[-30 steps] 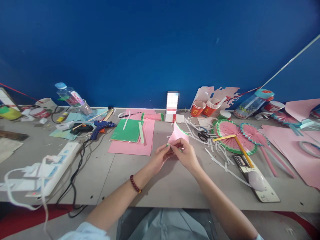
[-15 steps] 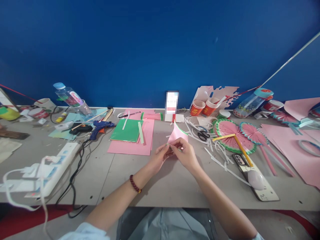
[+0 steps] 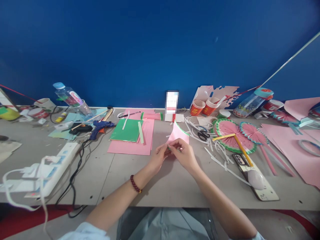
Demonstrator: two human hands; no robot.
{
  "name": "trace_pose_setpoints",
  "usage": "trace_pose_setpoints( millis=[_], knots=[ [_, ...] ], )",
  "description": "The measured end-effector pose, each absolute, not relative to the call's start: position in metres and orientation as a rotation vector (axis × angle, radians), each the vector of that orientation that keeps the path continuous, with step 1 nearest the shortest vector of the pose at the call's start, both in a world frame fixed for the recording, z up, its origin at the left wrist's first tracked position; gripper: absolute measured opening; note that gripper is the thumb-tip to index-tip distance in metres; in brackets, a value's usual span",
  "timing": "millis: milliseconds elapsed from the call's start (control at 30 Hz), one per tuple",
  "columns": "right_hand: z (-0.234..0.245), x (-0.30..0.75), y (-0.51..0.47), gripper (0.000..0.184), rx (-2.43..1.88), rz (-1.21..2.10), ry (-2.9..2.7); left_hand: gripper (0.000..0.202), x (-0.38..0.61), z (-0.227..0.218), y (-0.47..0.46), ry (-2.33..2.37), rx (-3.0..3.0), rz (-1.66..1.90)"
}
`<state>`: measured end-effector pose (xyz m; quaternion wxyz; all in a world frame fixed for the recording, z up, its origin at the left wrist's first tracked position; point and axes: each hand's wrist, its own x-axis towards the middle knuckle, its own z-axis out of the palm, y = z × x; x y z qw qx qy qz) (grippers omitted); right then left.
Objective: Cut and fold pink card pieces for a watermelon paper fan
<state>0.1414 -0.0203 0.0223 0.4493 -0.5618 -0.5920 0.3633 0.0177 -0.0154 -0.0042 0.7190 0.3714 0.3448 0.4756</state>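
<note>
— Pinching what?
— Both: left hand [image 3: 158, 157] and right hand [image 3: 184, 154] nip the near edge of a pink, green-rimmed paper sheet [image 3: 178, 134] above the grey table [image 3: 120, 180].
— Containers?
— Red paper cups [image 3: 205, 107] at the back hold white strips.
— Room?
— Blue wall [image 3: 150, 50].
— Nearby?
— Black scissors [image 3: 203, 135] among white scraps, just right of the sheet.

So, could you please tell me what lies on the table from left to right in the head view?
White power strip → blue glue gun → green paper sheet → left hand → pink folded paper with a green edge → right hand → black scissors → pink watermelon paper fan → clear bottle with a teal cap.
</note>
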Motion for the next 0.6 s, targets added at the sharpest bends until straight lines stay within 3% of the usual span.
trace_pose_setpoints(
  millis=[600],
  knots=[
    [0.0163, 0.1426, -0.0197, 0.016, -1.414, 0.911, -1.444, 0.029, 0.0162, -0.0005, -0.0128, 0.797, 0.709, 1.075]
  ],
)
